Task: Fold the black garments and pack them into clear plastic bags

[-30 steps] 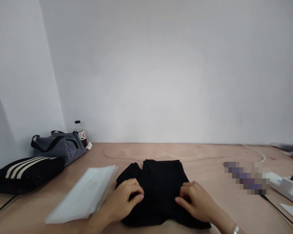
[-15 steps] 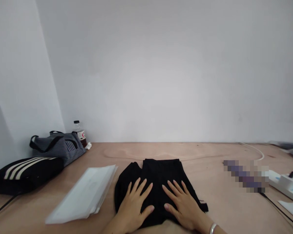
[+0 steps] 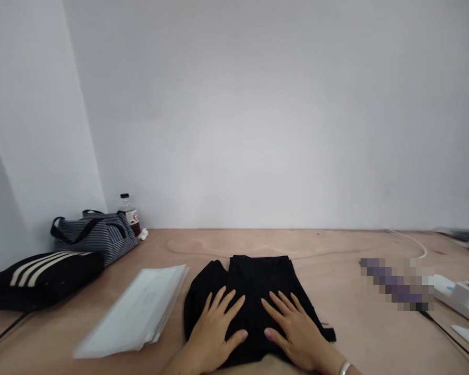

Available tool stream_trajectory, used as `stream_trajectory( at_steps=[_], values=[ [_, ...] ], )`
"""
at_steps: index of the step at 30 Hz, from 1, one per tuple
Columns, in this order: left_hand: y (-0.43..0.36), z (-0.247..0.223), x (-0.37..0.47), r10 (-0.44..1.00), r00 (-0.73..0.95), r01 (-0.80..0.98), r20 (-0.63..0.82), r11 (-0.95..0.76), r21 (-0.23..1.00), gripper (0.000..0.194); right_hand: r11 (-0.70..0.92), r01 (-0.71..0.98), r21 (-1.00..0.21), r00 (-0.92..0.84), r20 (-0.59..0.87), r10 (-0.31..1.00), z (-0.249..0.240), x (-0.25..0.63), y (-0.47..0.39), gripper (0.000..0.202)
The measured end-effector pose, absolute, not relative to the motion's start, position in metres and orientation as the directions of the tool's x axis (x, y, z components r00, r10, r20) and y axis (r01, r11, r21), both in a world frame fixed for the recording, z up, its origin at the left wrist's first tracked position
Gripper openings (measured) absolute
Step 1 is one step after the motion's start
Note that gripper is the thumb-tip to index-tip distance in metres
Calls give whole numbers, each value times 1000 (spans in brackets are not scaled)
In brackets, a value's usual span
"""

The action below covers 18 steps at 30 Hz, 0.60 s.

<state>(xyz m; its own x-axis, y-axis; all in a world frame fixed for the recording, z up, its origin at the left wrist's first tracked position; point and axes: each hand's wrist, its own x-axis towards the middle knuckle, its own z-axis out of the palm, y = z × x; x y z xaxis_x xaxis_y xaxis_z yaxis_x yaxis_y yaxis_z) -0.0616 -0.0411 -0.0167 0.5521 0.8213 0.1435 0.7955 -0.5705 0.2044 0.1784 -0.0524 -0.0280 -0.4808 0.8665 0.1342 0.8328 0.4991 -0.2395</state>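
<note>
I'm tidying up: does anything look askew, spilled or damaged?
One end of the black cloth juts out near the right hand, breaking its outline. A crumpled white scrap by the bottle looks like litter. No spill or damage shows.

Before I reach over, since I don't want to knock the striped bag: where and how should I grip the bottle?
Probably by the neck, just under the black cap, from above: the bottle stands with its narrow top clear, while the striped bag partly hides its lower body.

Plain room, kind unclear; wooden table (image 3: 359, 333) against pale wall (image 3: 258, 114).
</note>
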Motion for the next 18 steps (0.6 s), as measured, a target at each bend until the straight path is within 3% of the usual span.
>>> stream_trajectory(
  at_steps=[11,18],
  values=[
    [-41,-17,-63,814,552,799,179,-578,166,56,511,818,-265,-493,135,859,-23,178,-55,54],
    [-58,-13,-62,781,480,843,399,-537,39,50,562,779,-279,-497,271,824,-16,173,-74,45]
  ],
)
